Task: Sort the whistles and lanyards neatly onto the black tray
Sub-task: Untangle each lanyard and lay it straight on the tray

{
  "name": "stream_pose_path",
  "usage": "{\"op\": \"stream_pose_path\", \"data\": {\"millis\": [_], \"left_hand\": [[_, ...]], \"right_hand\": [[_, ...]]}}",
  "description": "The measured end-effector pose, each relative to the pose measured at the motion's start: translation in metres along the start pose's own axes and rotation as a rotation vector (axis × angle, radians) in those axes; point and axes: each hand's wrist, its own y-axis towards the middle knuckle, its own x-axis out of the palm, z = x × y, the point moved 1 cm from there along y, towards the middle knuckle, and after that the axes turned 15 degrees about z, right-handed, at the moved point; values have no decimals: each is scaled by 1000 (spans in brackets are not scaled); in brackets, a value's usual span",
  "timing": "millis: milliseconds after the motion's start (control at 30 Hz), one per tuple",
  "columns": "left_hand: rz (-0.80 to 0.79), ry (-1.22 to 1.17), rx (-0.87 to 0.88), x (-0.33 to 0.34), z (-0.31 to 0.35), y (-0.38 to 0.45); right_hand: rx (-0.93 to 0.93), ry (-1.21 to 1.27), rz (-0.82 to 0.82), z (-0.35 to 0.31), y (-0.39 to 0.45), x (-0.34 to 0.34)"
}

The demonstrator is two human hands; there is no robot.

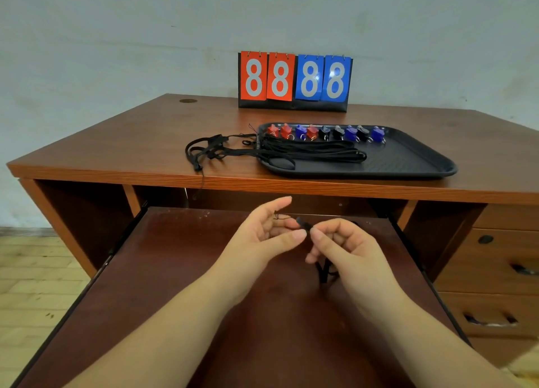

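A black lanyard (304, 225) is pinched at its clip end by the right hand (347, 249), fingers curled; its strap hangs below the palm. The thin cord loop is met by the left hand (269, 233), fingers half spread, thumb near the clip. Both are held over the pull-out shelf (175, 271). On the desk (116, 142), at 12 o'clock, the tray (408, 163) carries a row of whistles (325, 132) along its far edge. More lanyards (262, 151) are draped off its 9 o'clock rim. A scoreboard (294, 81) is seen behind.
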Motion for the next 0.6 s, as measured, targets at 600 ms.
{"op": "stream_pose_path", "data": {"millis": [600], "left_hand": [[116,-534,-338,7,8,2]], "right_hand": [[63,-417,-243,10,-4,3]]}}
